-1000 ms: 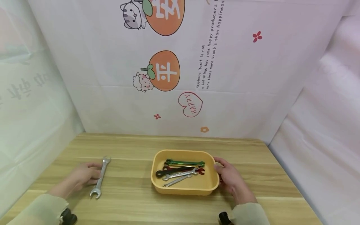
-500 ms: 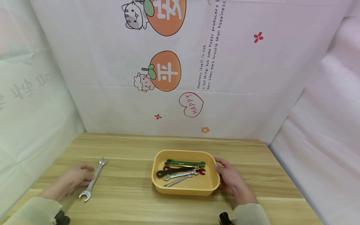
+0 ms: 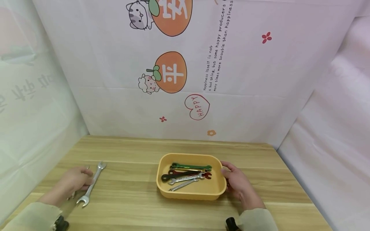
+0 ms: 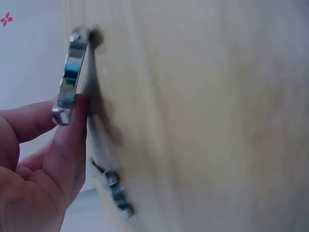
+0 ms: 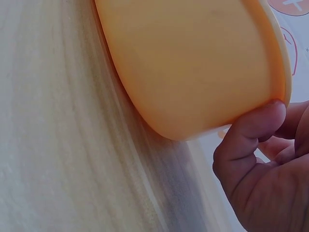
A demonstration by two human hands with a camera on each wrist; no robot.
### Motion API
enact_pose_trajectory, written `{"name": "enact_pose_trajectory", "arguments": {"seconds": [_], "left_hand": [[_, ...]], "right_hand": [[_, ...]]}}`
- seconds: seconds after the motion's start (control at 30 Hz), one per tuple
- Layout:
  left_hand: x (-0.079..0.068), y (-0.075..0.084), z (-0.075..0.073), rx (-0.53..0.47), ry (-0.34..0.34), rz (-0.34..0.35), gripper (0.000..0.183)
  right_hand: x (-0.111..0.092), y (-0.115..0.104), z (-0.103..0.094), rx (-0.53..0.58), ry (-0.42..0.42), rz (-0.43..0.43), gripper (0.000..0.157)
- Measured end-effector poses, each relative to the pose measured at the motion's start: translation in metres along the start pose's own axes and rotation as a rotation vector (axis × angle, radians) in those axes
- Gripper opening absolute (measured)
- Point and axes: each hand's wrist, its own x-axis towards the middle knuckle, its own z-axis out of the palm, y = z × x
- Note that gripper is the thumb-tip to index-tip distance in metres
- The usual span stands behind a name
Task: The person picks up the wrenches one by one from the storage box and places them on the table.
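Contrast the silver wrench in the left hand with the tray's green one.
Place: the left hand pinches the silver wrench; the green wrench lies in the tray.
Ends: the silver wrench is open at both; the green wrench has a ring at one.
Shared: each has an open end.

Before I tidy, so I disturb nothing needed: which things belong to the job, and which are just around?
In the job, apparently:
left hand, pinching a silver wrench
second wrench near it
right hand, gripping the yellow tray
wrenches inside

Just around:
printed backdrop
white side sheets
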Motion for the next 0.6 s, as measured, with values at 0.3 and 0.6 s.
{"name": "enact_pose_trajectory", "arguments": {"seconds": [0.3,0.6], "left_hand": [[0.0005,0.0005,-0.0032,0.061,-0.006,-0.004,0.041],[0.0008,-0.0010,-0.0052,0.043,-0.023,-0.009,0.039]], "right_hand": [[0.0006,-0.0008,-0.0007,-0.004,-0.002,0.001,0.040],[-0.0001,-0.0008,-0.0010,-0.011,-0.007,0.003,0.040]]}}
